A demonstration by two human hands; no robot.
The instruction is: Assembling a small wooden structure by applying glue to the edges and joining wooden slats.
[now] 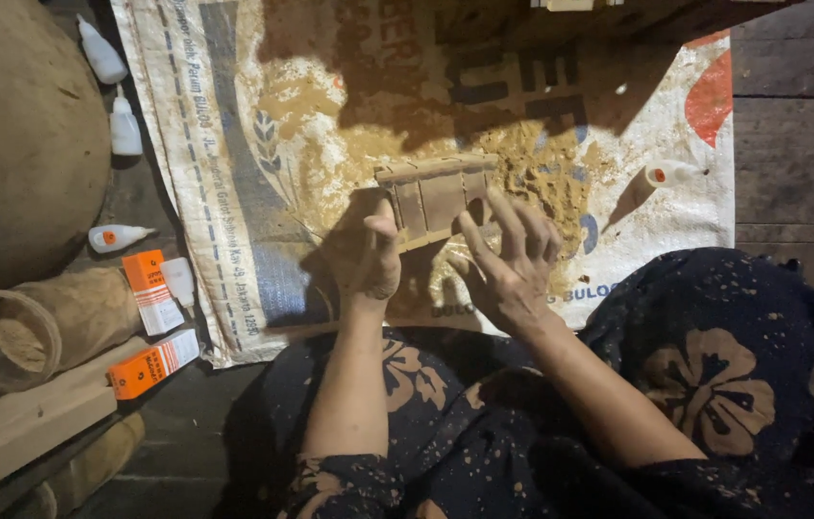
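A small wooden frame piece [438, 197], made of a top bar and several short slats, is held over a woven plastic sack. My left hand [370, 252] grips its left side with thumb and fingers. The fingers of my right hand [508, 259] are spread, their tips resting on the frame's right and lower edge. Sawdust [522, 168] lies scattered on the sack around the piece.
The woven sack [234, 192] covers a plank floor. A small white glue bottle [671, 174] lies right of the frame; three more [117, 235] lie at left beside orange-and-white boxes [152, 363]. A hollow wooden cylinder [13, 336] and a large rounded wooden form [13, 135] sit far left.
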